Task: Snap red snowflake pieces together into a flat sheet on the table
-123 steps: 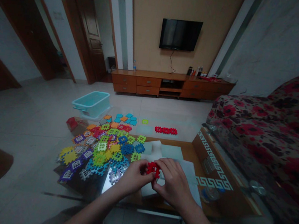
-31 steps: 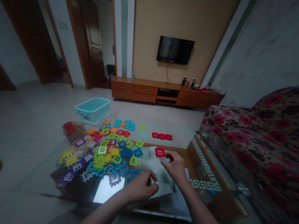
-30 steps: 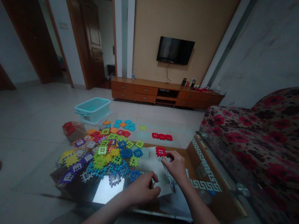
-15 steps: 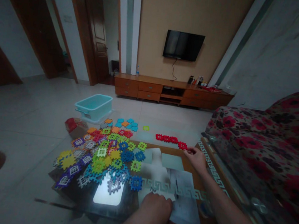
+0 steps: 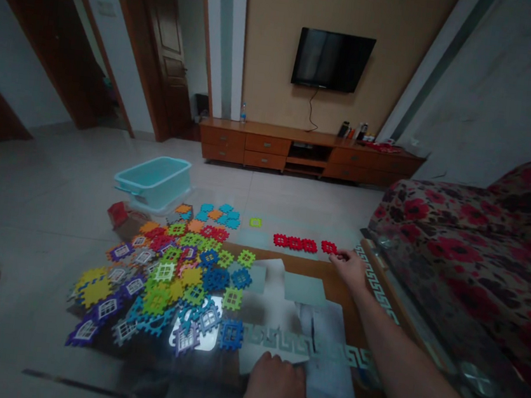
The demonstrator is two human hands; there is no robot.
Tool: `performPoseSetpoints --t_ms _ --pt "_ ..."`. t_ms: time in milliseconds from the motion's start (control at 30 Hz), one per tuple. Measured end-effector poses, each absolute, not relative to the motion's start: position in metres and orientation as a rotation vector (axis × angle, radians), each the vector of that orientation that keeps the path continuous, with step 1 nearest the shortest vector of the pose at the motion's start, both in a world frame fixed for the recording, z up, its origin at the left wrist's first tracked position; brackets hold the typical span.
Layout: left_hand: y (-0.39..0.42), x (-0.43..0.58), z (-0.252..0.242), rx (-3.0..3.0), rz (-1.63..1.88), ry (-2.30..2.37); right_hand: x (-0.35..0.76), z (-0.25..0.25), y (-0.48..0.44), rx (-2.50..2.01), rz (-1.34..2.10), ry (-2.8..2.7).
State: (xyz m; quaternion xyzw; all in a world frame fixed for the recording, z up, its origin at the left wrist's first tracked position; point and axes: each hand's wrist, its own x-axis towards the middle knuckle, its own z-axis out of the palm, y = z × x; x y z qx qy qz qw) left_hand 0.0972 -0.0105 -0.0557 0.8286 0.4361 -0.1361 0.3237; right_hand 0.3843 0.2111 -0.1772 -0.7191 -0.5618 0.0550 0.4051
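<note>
My right hand (image 5: 351, 270) reaches to the far right part of the glass-topped table and pinches the near edge of a red interlocking plastic tile (image 5: 329, 248). That tile lies level with a row of several red tiles (image 5: 295, 244), with a small gap between them. Near the table's front edge, my left hand (image 5: 275, 385) rests in a fist beside some papers (image 5: 325, 346), its fingertips tucked out of sight. Left of it spreads a heap of mixed tiles (image 5: 192, 277) in yellow, green, blue, purple and grey, some with window lattices.
A light-blue plastic bin (image 5: 155, 183) stands beyond the heap at the far left, with a small red box (image 5: 118, 214) nearby. Blue and orange tiles (image 5: 220, 215) and one green frame tile (image 5: 255, 222) lie toward the far edge. A flowered sofa (image 5: 477, 229) flanks the right side.
My right hand has pushed the red tile slightly away, so it now lines up with the row. The head view has tilted a little; my left fist stays near the front edge.
</note>
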Motion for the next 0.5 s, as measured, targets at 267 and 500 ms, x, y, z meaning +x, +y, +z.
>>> performPoseSetpoints --t_ms 267,500 --pt "-0.0126 0.0977 -0.0608 2.135 -0.404 1.178 0.3889 -0.1866 0.2197 -1.792 0.166 -1.497" --pt "-0.0121 0.0991 -0.0602 2.157 -0.414 1.179 0.3869 -0.1870 0.2211 -1.822 0.145 -1.538"
